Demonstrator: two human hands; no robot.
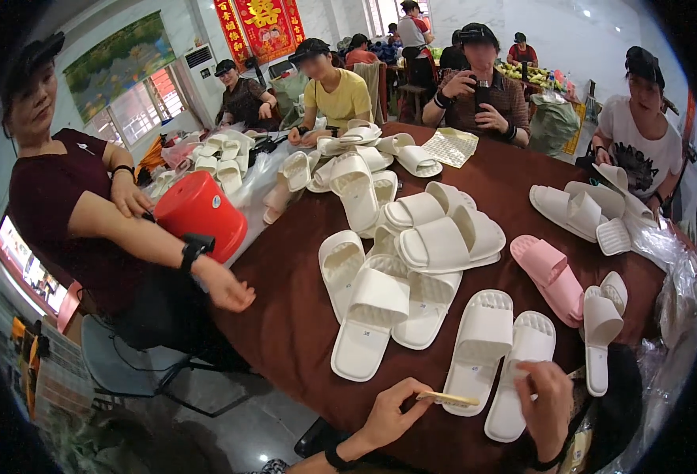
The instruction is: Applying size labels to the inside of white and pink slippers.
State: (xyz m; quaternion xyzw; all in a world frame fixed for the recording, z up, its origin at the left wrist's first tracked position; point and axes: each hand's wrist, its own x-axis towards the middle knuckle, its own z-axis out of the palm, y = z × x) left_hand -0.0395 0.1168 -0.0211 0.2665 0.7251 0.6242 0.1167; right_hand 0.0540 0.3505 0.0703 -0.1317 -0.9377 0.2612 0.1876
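My left hand (392, 411) pinches one end of a thin tan strip (446, 398), fingers closed on it, and the strip's far end lies over the heel of a white slipper (479, 347) on the brown worktop (293, 316). My right hand (544, 399) presses down on the heel of a second white slipper (518, 379) lying just beside the first; the fingers look curled over its edge, though I cannot tell whether they truly grip it. Both slippers sit at the near edge, soles down, toes pointing away from me. Beyond them a heap of white slippers (412, 237) covers the middle of the worktop, with a pink pair (550, 276) to the right. On the left, a person in a dark red top rests a hand at the worktop's edge, near a red bucket (201, 213). Other people sit around the far side.
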